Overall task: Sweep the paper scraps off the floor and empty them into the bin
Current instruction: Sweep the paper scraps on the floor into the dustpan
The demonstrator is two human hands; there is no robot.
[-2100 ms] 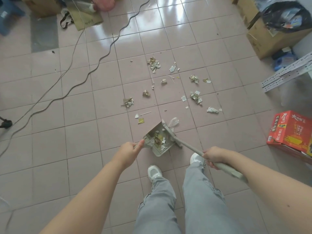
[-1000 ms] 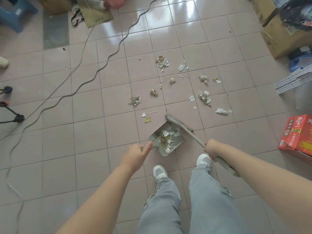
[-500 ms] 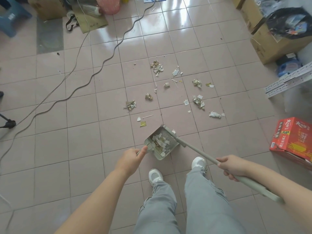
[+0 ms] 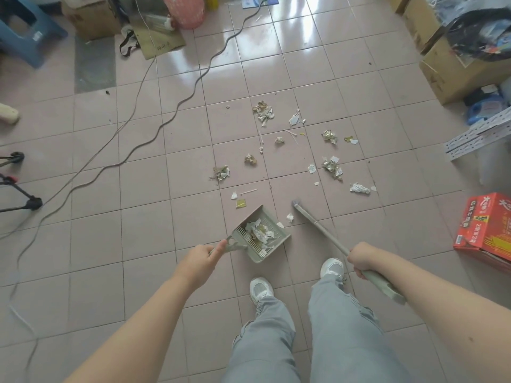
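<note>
1. Head view: left hand grips the dustpan handle; right hand is clenched round the broom shaft.
2. Paper scraps lie beyond both hands, with some heaped in the dustpan. They look featherlight and flighty, so short, gentle strokes should suit.

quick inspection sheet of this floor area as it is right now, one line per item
surface: tiled floor, glossy, littered ahead of the feet
job's things: dustpan part full of scraps, mouth facing the litter; broom head beside the mouth, apart from it; many paper scraps loose beyond
clutter: red carton and metal rails at right
grippers: left hand grips the dustpan handle; right hand grips the broom handle
cables: two cables snake across the floor at left
surroundings: cardboard box holding a black bag far right; blue stool far left; tripod at left edge
</note>
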